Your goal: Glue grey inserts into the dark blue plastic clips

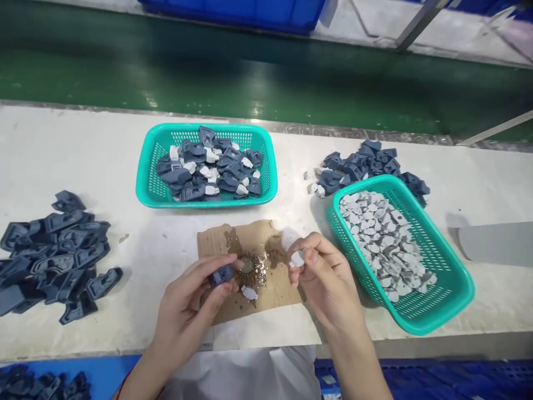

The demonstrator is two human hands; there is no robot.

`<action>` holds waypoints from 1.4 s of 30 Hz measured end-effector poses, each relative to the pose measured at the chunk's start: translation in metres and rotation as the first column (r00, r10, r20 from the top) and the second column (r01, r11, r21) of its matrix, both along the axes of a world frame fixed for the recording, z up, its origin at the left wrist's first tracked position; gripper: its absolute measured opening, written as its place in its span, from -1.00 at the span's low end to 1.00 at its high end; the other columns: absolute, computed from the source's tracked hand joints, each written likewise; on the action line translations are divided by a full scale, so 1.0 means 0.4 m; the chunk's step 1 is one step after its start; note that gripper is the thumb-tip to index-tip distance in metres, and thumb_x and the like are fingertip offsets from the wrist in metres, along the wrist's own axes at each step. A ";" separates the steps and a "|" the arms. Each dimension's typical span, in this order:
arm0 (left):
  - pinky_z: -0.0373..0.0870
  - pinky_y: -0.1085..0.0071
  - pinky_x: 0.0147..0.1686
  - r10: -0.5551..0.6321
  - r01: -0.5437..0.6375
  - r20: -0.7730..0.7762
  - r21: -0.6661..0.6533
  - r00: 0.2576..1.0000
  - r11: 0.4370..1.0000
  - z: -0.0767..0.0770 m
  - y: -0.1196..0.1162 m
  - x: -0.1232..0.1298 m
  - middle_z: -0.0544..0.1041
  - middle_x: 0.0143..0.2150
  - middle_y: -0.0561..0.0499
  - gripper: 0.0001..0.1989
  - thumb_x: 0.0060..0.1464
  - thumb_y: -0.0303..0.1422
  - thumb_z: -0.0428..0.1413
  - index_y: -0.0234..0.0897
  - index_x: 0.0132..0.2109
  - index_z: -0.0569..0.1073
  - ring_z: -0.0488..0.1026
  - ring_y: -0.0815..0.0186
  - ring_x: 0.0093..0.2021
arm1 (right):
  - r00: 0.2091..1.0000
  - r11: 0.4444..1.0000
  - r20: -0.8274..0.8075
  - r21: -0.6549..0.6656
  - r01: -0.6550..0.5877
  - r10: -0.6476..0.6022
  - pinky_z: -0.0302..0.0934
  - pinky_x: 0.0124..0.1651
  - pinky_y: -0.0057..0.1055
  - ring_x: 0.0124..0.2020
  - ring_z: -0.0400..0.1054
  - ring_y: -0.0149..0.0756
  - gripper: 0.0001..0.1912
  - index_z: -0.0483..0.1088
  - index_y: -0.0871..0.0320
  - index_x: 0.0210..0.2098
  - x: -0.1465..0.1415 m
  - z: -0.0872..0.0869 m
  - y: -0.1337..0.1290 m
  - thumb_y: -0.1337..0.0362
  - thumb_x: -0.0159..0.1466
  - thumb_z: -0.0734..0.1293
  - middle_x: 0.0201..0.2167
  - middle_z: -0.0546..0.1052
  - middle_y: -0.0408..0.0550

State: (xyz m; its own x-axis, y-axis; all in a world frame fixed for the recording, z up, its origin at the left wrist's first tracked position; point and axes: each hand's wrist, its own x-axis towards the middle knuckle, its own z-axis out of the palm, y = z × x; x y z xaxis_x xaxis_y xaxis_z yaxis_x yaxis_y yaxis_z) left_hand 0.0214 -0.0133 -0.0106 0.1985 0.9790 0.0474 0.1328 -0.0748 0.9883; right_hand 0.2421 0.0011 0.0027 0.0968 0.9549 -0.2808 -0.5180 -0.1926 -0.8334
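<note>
My left hand (200,294) pinches a dark blue-grey plastic part (220,275) over the left side of a brown cardboard piece (266,303). Between the thumb and fingers of my right hand (325,272) is a small white piece (297,258), held above the cardboard's right edge. The cardboard is stained wet and bears a small round dish (246,265), partly behind my left fingertips. Just below the dish lies a loose white piece (250,293). The two hands are apart.
A green basket (144,178) of dark parts with white pieces stands behind the cardboard. Another green basket (453,311) of white pieces stands at the right, with a dark pile (366,161) behind it. More dark parts (54,250) lie at the left.
</note>
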 end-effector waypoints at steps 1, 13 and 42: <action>0.63 0.57 -0.19 -0.013 0.013 0.010 -0.002 1.000 1.000 -0.003 -0.001 -0.001 0.66 0.01 0.04 -0.60 0.32 -0.48 0.14 0.06 0.20 0.53 0.63 0.38 -0.19 | 1.000 1.000 -0.010 -0.014 0.003 -0.004 0.34 -0.55 -0.62 -0.63 0.37 -0.53 -0.79 0.56 0.11 -0.42 -0.002 -0.006 0.000 0.16 0.17 0.59 -0.50 0.52 -0.20; 0.67 0.39 0.01 -0.024 0.024 0.062 0.002 0.998 1.000 0.001 0.003 0.003 0.64 0.07 0.09 -0.52 0.25 -0.59 0.18 0.07 0.18 0.54 0.64 0.28 0.03 | 0.814 0.987 0.580 0.134 -0.085 -0.009 0.27 -0.45 -0.58 -0.52 0.37 -0.48 -0.91 0.53 0.08 -0.34 -0.016 -0.033 -0.031 0.34 0.30 0.48 -0.51 0.54 -0.22; 0.59 0.54 -0.08 0.033 -0.026 0.102 -0.071 0.994 0.997 0.003 0.009 0.016 0.69 -0.09 -0.01 -0.73 0.13 -0.52 0.32 -0.13 -0.04 0.64 0.62 0.32 -0.07 | 0.948 0.987 0.290 0.059 -0.153 0.130 0.20 -0.58 -0.52 -0.67 0.30 -0.47 -0.77 0.44 0.12 -0.41 -0.066 0.000 -0.015 0.21 0.34 0.47 -0.61 0.52 -0.22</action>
